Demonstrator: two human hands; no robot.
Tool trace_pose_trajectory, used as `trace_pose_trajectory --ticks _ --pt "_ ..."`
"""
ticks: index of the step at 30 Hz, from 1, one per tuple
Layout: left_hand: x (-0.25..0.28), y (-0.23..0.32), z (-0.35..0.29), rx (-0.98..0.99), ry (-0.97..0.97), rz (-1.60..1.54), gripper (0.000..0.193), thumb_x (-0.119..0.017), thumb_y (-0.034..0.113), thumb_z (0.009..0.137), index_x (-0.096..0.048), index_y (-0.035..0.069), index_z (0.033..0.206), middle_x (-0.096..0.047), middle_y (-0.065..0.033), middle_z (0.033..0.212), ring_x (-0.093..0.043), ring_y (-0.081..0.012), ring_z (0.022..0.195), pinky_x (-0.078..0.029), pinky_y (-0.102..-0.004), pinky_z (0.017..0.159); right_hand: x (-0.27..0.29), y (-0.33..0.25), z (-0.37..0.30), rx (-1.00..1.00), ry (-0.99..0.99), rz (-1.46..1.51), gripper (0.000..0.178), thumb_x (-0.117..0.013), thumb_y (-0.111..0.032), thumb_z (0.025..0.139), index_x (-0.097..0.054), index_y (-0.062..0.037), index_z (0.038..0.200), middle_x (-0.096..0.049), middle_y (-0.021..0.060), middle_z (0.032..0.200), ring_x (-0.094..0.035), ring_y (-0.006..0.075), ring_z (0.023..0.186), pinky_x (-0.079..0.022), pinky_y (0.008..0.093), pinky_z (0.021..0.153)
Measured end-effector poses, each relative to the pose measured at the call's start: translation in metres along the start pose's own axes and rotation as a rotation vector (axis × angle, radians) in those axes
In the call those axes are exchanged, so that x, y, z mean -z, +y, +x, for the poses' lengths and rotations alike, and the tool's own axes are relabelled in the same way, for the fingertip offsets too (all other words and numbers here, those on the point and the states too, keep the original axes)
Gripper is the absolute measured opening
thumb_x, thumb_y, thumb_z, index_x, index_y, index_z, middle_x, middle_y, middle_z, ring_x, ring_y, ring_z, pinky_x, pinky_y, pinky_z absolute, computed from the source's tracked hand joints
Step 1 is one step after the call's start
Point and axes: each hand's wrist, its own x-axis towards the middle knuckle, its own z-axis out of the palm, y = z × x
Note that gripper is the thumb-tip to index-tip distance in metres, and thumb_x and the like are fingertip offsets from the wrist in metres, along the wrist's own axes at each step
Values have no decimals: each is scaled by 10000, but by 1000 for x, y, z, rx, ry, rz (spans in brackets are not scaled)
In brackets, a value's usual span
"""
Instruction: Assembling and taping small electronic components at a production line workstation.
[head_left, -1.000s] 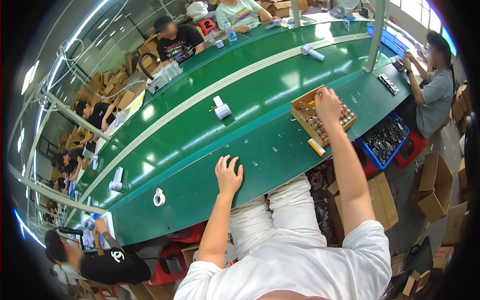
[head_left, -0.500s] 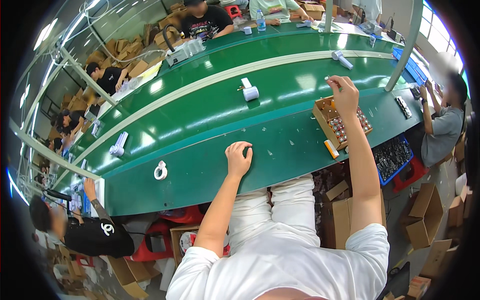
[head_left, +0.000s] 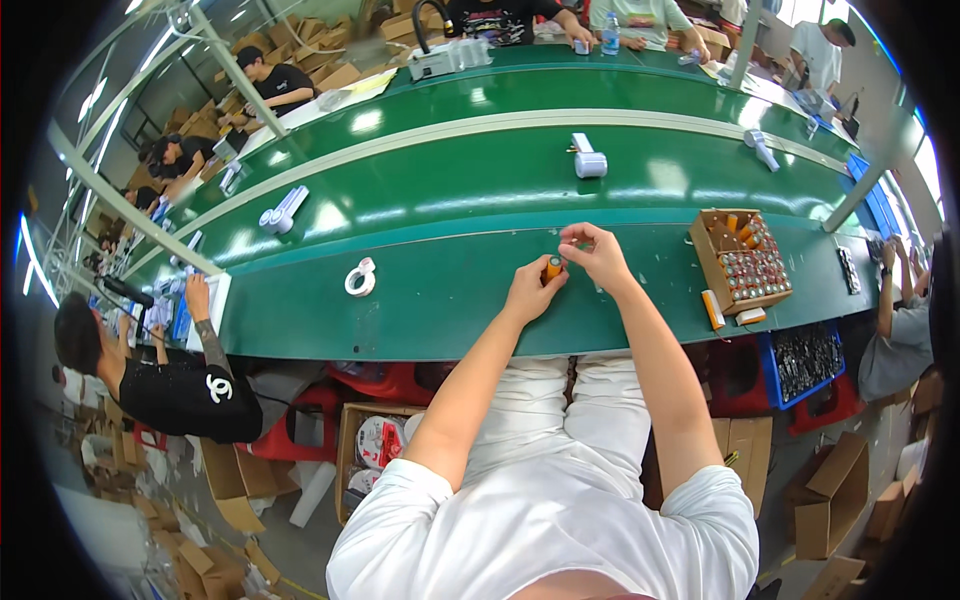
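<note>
My left hand (head_left: 532, 292) is closed around an orange cylindrical battery (head_left: 553, 268), held upright over the near green bench. Its upper end shows above the fingers. Just beside that end, my right hand (head_left: 597, 253) has its thumb and fingertips pinched together; whatever they hold is too small to make out. To the right, an open cardboard box (head_left: 712, 262) contains several batteries (head_left: 752, 274) standing in rows, and a few orange ones lying on top. Two orange-and-white pieces lie against the box's near side, one of them a small orange block (head_left: 712, 309).
A white tape roll (head_left: 360, 278) lies on the bench at left. Beyond it, a green conveyor (head_left: 440, 190) carries pale handheld devices, one of them a white device (head_left: 588, 157). A blue crate (head_left: 805, 365) of dark parts stands low at right. Co-workers sit on both sides.
My right hand has come down and left from above the battery box to meet my left hand. The left hand now holds an orange battery. The view has shifted to the right.
</note>
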Motion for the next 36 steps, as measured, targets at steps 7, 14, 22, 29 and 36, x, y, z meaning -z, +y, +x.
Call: trace_pose_trajectory --ticks 7,14,22,29,36 --pt "-1 -6 3 68 165 -12 571 -738 185 799 -379 28 1214 -686 -171 909 -679 -297 766 -526 -361 681 -12 45 2 154 -148 -143 387 -694 -98 805 -607 18 1164 -633 69 1127 -539 174 1082 -439 307 913" --pt "16 2 -4 30 291 -210 436 -699 159 837 -499 27 1202 -666 -125 974 -658 -208 879 -509 -291 732 -3 40 0 -1 152 634 223 -493 -147 986 -488 -30 1175 -607 144 1071 -617 257 994 -515 390 880" --pt "193 -29 -76 103 879 899 333 -678 213 816 -546 55 1078 -559 -151 983 -590 -295 804 -486 -410 757 2 36 1 -91 137 739 225 -433 -269 1016 -509 -94 1134 -560 37 855 -539 134 719 -455 284 610" --pt "237 -51 -85 443 606 892 317 -776 213 744 -596 81 969 -465 -186 1084 -581 -378 897 -493 -440 761 -3 23 2 -110 144 659 176 -479 -234 995 -517 -89 1086 -528 19 799 -505 104 671 -394 242 539" --pt "96 6 4 -148 620 526 286 -700 256 840 -634 20 987 -509 -143 1170 -562 -324 975 -457 -389 835 -8 27 -1 -83 165 645 222 -681 -121 870 -461 -123 839 -441 -24 694 -449 81 553 -322 229 445"
